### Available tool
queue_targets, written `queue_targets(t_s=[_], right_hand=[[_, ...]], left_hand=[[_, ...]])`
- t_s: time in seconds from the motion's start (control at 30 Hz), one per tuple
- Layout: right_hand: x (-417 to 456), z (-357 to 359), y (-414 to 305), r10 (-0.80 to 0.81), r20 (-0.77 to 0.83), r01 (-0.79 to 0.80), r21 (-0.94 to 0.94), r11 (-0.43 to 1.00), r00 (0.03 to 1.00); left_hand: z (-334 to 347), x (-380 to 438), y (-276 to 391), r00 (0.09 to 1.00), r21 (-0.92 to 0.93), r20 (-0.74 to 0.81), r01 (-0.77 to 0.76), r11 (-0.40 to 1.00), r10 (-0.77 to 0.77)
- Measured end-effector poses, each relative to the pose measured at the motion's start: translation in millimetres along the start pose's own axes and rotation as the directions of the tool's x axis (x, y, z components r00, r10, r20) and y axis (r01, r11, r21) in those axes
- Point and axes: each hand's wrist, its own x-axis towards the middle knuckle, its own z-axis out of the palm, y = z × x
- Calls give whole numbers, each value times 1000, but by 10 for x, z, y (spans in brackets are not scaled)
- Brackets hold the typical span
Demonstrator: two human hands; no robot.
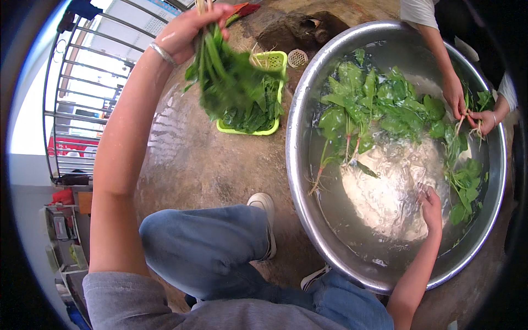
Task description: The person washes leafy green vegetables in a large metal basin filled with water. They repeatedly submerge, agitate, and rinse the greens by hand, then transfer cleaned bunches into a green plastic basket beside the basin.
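My left hand (203,25), raised over the wet floor, grips a bunch of leafy greens (222,70) that looks like spinach. Its stems are in my fingers and its blurred leaves hang over a lime-green plastic basket (270,131) with more greens inside. At the water surface in a large stainless steel basin (298,173) is my right hand (431,206), its fingers loosely bent and nothing visible in them. Rooted greens (350,95) float at the far side of the basin. Another clump of greens (464,189) floats just right of my right hand.
Across the basin, another person's hands (468,109) hold rooted greens over the rim. Beyond the basket are a round floor drain (297,58) and a dark hollow (301,31) in the floor. A metal railing (82,107) and a shelf rack (66,239) stand at left.
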Motion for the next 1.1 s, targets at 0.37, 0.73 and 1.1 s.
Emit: queue_targets(t_s=[0.37, 0.73, 1.1], right_hand=[[1, 89, 55, 34, 3, -33, -161, 986, 999], [82, 90, -12, 45, -32, -50, -160, 986, 998], [34, 218, -80, -81, -5, 78, -211, 974, 997]], left_hand=[[-536, 993, -1674, 841, 680, -339, 529, 508, -421], [422, 855, -1674, 868, 985, -14, -72, 154, 496], [2555, 43, -1575, 338, 388, 879, -917, -92, 335]])
